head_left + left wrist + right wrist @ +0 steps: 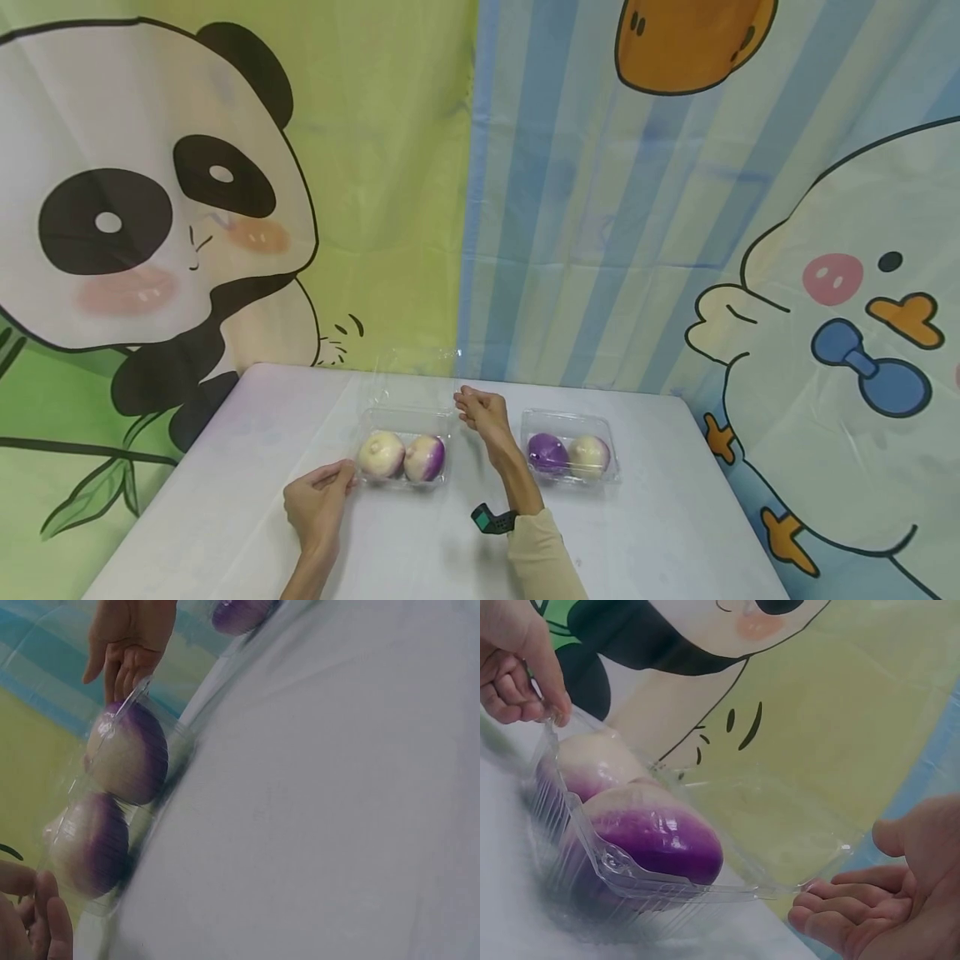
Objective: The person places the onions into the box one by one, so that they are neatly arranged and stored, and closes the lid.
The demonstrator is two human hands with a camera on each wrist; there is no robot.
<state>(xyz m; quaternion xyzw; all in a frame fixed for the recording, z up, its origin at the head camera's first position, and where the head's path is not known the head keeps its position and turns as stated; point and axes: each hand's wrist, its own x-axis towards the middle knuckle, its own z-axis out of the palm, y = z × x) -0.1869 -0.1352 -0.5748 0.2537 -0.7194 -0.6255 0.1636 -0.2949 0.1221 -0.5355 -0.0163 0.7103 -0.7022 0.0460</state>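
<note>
A clear plastic clamshell box (408, 419) stands on the table with its lid (772, 817) raised at the back. Inside lie two purple-and-white turnips (381, 454), side by side. My left hand (321, 502) pinches the box's front left corner between thumb and fingertips, as the right wrist view shows. On the other side, my right hand (486, 417) is beside the raised lid, palm turned up. Its relaxed fingers (840, 907) meet the lid's lower right edge in the right wrist view.
To the right stands a second clear box (570, 419) holding a purple turnip (547, 453) and a paler one (588, 457). The white table (660, 517) ends at a printed cloth backdrop (397, 208) with cartoon animals. A dark band (493, 520) circles the right wrist.
</note>
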